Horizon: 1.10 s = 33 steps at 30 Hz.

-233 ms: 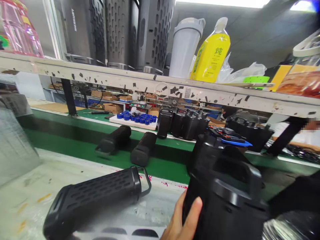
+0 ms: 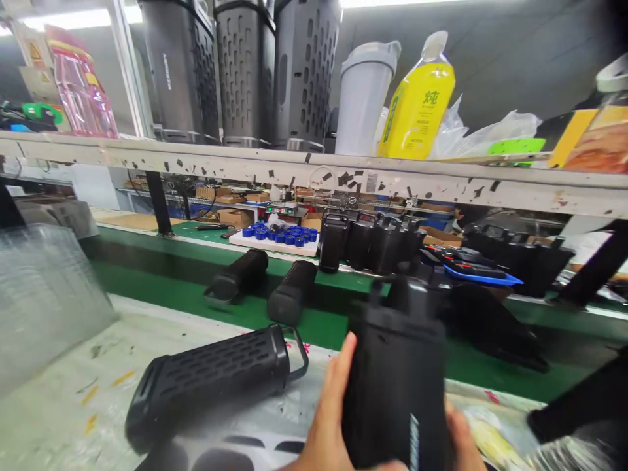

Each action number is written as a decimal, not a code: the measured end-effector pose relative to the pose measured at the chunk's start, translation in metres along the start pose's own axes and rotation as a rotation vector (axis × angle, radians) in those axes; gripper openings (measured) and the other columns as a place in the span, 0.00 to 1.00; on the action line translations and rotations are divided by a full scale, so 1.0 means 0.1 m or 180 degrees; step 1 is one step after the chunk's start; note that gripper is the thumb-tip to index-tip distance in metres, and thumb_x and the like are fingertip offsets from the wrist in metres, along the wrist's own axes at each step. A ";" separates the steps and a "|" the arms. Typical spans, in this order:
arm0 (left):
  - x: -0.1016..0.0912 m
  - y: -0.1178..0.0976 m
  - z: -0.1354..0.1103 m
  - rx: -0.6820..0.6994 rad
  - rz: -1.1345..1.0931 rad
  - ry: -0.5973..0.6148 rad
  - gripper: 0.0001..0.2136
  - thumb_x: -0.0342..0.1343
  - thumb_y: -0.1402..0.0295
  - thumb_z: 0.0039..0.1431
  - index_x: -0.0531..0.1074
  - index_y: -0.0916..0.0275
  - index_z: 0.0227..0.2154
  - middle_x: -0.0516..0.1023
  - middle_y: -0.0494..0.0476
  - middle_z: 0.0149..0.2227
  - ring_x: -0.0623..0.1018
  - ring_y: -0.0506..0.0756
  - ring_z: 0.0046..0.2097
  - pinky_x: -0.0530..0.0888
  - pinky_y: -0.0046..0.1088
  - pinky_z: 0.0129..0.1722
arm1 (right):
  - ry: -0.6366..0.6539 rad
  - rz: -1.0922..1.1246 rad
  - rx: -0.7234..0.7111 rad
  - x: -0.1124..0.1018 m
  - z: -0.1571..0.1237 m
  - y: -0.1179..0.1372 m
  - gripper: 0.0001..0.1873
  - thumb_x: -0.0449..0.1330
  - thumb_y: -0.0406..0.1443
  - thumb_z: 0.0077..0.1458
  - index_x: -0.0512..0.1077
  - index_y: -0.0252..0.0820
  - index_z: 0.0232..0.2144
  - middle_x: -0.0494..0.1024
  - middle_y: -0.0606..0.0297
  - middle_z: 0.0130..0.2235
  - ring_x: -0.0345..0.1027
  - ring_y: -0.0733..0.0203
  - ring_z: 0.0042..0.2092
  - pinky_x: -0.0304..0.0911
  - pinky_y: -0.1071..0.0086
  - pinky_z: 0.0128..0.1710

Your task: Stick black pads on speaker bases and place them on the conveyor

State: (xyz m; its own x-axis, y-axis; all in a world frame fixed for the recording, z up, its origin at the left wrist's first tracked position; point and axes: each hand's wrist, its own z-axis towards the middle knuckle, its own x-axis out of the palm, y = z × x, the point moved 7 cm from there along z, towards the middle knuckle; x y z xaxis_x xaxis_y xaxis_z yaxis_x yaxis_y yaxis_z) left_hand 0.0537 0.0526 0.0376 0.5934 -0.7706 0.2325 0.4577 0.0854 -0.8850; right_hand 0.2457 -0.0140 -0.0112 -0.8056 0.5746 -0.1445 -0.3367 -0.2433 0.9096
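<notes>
A black casing (image 2: 395,379) with a handle on top stands upright between my two hands, blurred, white lettering low on its near face. My left hand (image 2: 326,418) grips its left side, fingers along the edge. On the opposite side my right hand (image 2: 464,438) is wrapped round the lower part, mostly hidden behind the casing. To the left, a similar perforated black casing (image 2: 210,379) lies on its side on the worktable, its handle pointing right. Dark curved shapes in front of it cannot be made out.
A green conveyor belt (image 2: 186,301) runs behind the worktable (image 2: 105,353), carrying several casings. Beyond stand a tray of blue caps (image 2: 235,239) and upright casings (image 2: 334,242). Overhead, a shelf (image 2: 235,157) holds large casings, a grey cup (image 2: 363,98) and a yellow bottle (image 2: 422,104).
The held casing has moved left relative to the table and turned, bringing its lettering into view. My right hand now shows on its right side. The whole view has shifted slightly.
</notes>
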 end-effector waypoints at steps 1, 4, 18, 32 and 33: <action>-0.02 -0.05 0.09 0.0119 -0.0150 -0.0102 0.58 0.69 0.49 0.48 0.34 0.51 0.72 0.54 0.65 0.72 0.61 0.70 0.70 0.60 0.52 0.69 | 0.0046 -0.0045 0.0118 0.01 0.07 -0.17 0.35 0.53 0.61 0.65 0.74 0.39 0.52 0.76 0.53 0.51 0.73 0.51 0.49 0.72 0.57 0.48; -0.27 -0.16 0.44 0.0155 0.0573 -0.0989 0.54 0.66 0.51 0.51 0.34 0.49 0.71 0.52 0.61 0.72 0.60 0.66 0.71 0.58 0.49 0.71 | 0.0113 -0.0201 0.0456 0.09 0.16 -0.61 0.42 0.48 0.67 0.60 0.81 0.39 0.44 0.80 0.54 0.41 0.75 0.49 0.40 0.72 0.62 0.38; -0.65 0.58 2.39 -0.1811 0.3613 -0.1721 0.30 0.61 0.60 0.64 0.58 0.57 0.65 0.61 0.65 0.66 0.68 0.68 0.62 0.72 0.55 0.59 | 0.0614 -0.0113 0.0754 0.27 0.12 -1.08 0.41 0.49 0.67 0.61 0.79 0.35 0.37 0.76 0.55 0.32 0.71 0.53 0.35 0.66 0.65 0.38; -0.88 -0.35 1.35 -0.1546 0.4001 0.0884 0.28 0.59 0.53 0.64 0.66 0.61 0.62 0.61 0.65 0.69 0.60 0.66 0.70 0.56 0.57 0.70 | 0.0649 -0.0511 0.0868 0.17 0.02 -0.85 0.47 0.51 0.71 0.52 0.80 0.33 0.42 0.80 0.50 0.41 0.75 0.46 0.44 0.71 0.60 0.48; -1.08 -0.57 1.03 -0.1611 0.4073 0.0794 0.33 0.59 0.50 0.63 0.60 0.58 0.66 0.55 0.64 0.72 0.55 0.66 0.73 0.50 0.57 0.72 | 0.0656 -0.0553 0.0828 0.17 0.00 -0.82 0.46 0.52 0.70 0.52 0.80 0.34 0.43 0.80 0.50 0.43 0.75 0.47 0.45 0.71 0.61 0.49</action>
State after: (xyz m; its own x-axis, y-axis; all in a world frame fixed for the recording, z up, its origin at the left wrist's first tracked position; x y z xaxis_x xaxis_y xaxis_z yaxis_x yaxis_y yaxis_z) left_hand 0.0315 0.1964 0.1049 0.2563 -0.4275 -0.8669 -0.6228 0.6129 -0.4864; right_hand 0.2599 0.0161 -0.0885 -0.8375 0.4141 -0.3565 -0.3630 0.0660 0.9294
